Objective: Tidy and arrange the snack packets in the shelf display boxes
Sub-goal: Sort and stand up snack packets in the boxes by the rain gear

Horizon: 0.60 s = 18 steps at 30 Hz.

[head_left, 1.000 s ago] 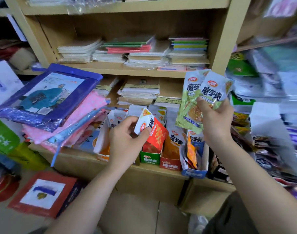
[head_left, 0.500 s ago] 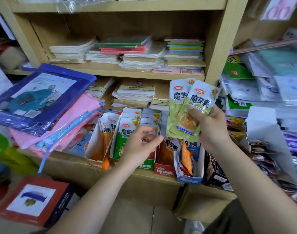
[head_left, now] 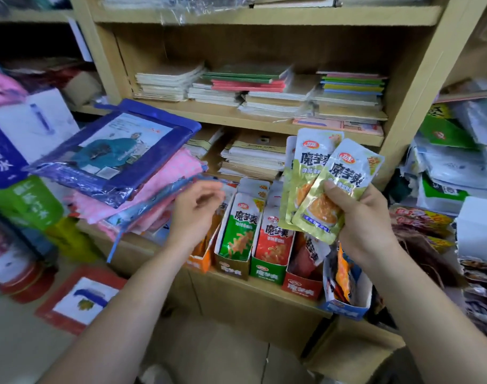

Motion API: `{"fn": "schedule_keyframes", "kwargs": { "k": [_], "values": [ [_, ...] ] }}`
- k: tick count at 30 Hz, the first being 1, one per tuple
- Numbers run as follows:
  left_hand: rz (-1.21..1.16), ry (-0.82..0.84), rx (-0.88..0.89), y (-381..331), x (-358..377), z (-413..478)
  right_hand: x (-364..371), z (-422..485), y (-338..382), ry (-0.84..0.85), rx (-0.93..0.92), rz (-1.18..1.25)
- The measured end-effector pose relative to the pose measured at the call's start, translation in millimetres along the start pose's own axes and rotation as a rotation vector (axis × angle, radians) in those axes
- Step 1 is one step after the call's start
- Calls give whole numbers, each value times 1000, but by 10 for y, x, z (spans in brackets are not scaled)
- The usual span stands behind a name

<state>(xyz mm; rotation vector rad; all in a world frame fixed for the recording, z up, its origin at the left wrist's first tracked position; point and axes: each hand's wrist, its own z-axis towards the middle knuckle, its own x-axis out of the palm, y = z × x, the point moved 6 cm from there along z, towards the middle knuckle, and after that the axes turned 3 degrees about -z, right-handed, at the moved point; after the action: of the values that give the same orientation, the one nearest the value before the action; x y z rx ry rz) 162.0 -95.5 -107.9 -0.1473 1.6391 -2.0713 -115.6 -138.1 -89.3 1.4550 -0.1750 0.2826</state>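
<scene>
My right hand (head_left: 367, 225) grips a fan of pale green snack packets (head_left: 319, 187) above the row of display boxes. On the shelf edge stand, left to right, an orange box (head_left: 202, 261), a brown box holding green packets (head_left: 238, 231), a green box with red packets (head_left: 275, 242), a red box (head_left: 301, 285) and a blue box (head_left: 344, 306) with orange packets. My left hand (head_left: 193, 214) hovers over the orange box, fingers loosely curled, holding nothing.
A blue plastic-wrapped package (head_left: 112, 153) lies on pink bundles (head_left: 164, 184) left of the boxes, overhanging the shelf. Stacked notebooks (head_left: 259, 87) fill the upper shelf. Bagged goods (head_left: 447, 167) crowd the right. A red box (head_left: 79, 300) sits on the floor.
My left hand let go of the red packet into a box and moved left, now empty. My right hand keeps the green packets, shifted slightly right.
</scene>
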Motion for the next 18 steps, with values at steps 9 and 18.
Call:
{"fn": "schedule_keyframes", "kwargs": {
  "k": [9, 18],
  "values": [
    [593, 282, 146, 502, 31, 71, 261, 4, -90, -92, -165, -253],
    [1095, 331, 309, 476, 474, 169, 223, 58, -224, -106, -181, -407]
  ]
}}
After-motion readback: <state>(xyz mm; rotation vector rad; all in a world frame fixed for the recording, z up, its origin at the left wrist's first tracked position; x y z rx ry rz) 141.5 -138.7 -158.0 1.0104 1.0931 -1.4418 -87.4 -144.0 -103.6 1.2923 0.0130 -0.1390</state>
